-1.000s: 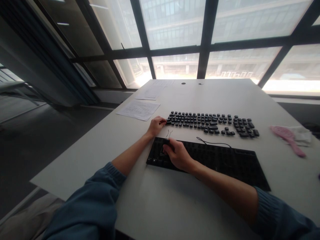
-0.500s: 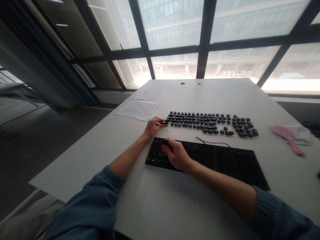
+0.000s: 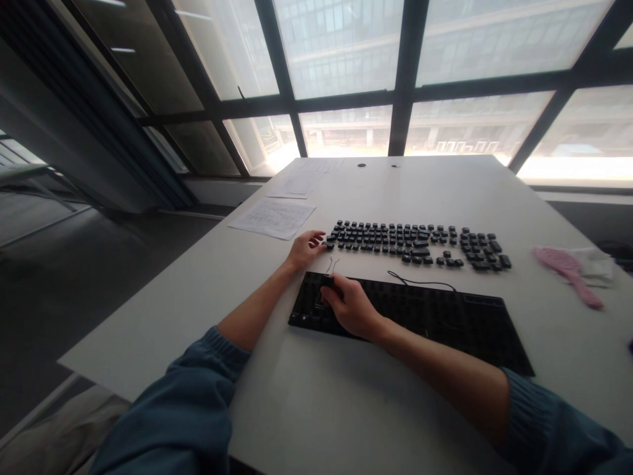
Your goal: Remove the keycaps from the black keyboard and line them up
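At the left end of the rows of black keycaps (image 3: 380, 237), my left hand (image 3: 305, 249) has its fingers apart, the tips beside a keycap (image 3: 328, 246) on the table. Whether a fingertip still touches that keycap is hard to see. My right hand (image 3: 352, 305) is closed around the dark handle of a wire keycap puller (image 3: 333, 266), its two thin wire prongs pointing up and away. It is over the left part of a black keyboard (image 3: 435, 316), which lies slightly turned; my right hand and forearm hide part of it.
A cable (image 3: 420, 284) loops behind the keyboard. Printed sheets (image 3: 271, 218) lie at the left edge of the white table (image 3: 267, 402). A pink hairbrush (image 3: 568, 270) rests on the right, beside a whitish crumpled cloth or wrapper (image 3: 598, 265). Windows stand behind the table.
The fingers of my left hand have parted from the keycap at the row's left end, which now sits on the table. My right hand stays in place with the puller.
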### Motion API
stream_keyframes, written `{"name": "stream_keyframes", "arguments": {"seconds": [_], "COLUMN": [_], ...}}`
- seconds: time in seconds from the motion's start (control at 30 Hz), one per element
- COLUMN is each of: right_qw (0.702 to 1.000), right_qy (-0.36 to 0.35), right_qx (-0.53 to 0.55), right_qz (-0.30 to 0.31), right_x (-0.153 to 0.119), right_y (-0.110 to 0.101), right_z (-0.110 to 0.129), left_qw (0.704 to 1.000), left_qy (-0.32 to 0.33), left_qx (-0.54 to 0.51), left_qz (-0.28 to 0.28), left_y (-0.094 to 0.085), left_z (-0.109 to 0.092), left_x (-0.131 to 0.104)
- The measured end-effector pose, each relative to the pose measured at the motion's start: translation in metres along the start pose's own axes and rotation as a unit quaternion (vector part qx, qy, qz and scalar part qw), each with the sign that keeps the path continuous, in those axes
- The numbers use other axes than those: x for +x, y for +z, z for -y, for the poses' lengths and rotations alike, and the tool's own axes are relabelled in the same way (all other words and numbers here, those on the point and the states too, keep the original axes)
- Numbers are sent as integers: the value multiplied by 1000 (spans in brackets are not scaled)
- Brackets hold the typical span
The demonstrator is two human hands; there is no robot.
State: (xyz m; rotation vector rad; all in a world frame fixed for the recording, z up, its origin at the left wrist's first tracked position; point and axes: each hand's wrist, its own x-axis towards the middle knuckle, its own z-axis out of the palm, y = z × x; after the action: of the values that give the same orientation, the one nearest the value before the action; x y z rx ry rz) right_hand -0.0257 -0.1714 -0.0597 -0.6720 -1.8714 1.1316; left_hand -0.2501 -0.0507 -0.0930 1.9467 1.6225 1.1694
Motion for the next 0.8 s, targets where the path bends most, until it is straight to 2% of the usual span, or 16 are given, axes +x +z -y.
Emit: {"name": "stream_keyframes", "arguments": {"seconds": [0.3, 0.43, 0.8], "right_qw": [1000, 1000, 1000], "right_qy": [-6, -5, -6], "right_qx": [-3, -3, -4], "right_qz": [-3, -2, 2], "right_x": [0, 0, 0], "right_y": [0, -1, 0], "right_z": [0, 0, 0], "left_qw": [1000, 1000, 1000], "left_qy": [6, -13, -6], "left_qx": [9, -4, -2], "left_qz": [10, -3, 11], "left_y": [3, 3, 4], "left_z": [-5, -4, -1], "left_x": [2, 4, 6]}}
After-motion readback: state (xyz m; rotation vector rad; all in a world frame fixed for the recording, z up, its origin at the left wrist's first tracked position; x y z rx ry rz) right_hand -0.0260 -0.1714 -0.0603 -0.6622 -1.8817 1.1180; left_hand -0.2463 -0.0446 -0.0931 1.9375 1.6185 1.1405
